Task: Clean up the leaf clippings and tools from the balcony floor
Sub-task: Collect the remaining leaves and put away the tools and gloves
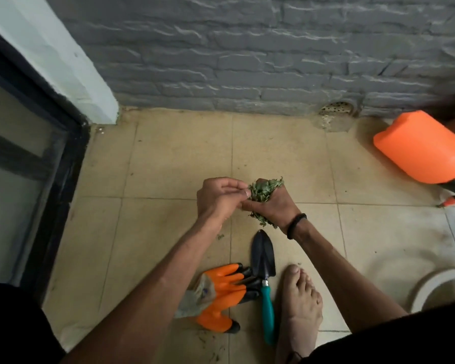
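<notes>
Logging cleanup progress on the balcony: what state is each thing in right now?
Leaf clippings: bunched in the right hand, off the floor.
Right hand: grips the clippings.
Left hand: pinches at the bunch.
Trowel: lying flat on the floor.
Gloves: lying on the floor beside the trowel.
Sprayer: tipped on its side.

The right hand (272, 206) grips a bunch of green leaf clippings (263, 191) at the centre of the view. The left hand (218, 199), just at 9 o'clock of it, pinches at the leaves with its fingertips. At 6 o'clock lie a trowel (263, 261) and orange gloves (221, 292) on the tiled floor (168, 158). An orange sprayer (423, 148) stands at 2 o'clock.
</notes>
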A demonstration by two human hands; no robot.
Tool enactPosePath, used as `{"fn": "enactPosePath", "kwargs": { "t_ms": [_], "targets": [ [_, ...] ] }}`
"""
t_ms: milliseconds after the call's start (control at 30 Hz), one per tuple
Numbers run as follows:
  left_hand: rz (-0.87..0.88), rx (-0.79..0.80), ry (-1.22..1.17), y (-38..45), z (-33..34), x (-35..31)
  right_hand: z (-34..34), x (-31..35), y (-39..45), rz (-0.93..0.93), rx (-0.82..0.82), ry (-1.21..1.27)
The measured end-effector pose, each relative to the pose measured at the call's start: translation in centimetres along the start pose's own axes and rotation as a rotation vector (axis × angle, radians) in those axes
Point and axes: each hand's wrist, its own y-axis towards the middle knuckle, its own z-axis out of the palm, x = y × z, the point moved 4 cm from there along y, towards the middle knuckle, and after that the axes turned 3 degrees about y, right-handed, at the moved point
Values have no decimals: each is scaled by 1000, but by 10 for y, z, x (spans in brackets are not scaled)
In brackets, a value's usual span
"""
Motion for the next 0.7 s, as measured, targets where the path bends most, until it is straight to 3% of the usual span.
{"fn": "enactPosePath", "kwargs": {
  "t_ms": [133, 300, 400, 500, 700],
  "targets": [
    [147, -158, 426, -14, -26, -2, 37, -2, 12, -12, 74, -150],
    [110, -58, 787, -16, -59, -9, 83, 7, 30, -135, 267, -203],
    [-4, 58, 728, -5, -94, -17, 100, 13, 40, -94, 348, -122],
    [-113, 145, 449, -2, -130, -22, 113, 24, 49, -42, 373, 28],
    [-110, 251, 197, -10, -188, -27, 145, 52, 57, -3, 404, 183]
  ]
}}
